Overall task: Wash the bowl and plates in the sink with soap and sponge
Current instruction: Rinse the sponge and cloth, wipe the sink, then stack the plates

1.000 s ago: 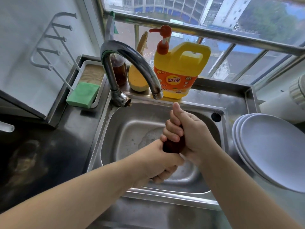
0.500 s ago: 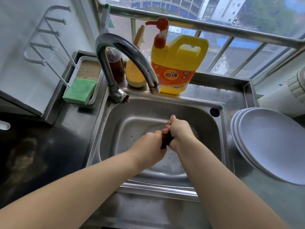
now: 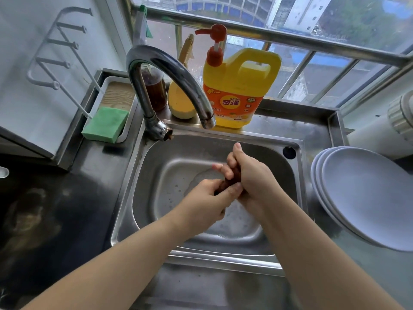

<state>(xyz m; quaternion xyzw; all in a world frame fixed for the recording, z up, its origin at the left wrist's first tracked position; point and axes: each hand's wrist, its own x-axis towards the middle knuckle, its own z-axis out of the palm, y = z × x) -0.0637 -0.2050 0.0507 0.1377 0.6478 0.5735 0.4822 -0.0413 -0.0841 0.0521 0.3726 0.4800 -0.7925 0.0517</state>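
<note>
Here I see both hands over the sink: left hand and right hand clamped around one dark reddish-brown object.

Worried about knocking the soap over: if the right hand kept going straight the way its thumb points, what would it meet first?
Probably the sink's back wall, then the yellow soap jug on the ledge behind it. The right hand holds a dark object; depth is unclear.
</note>
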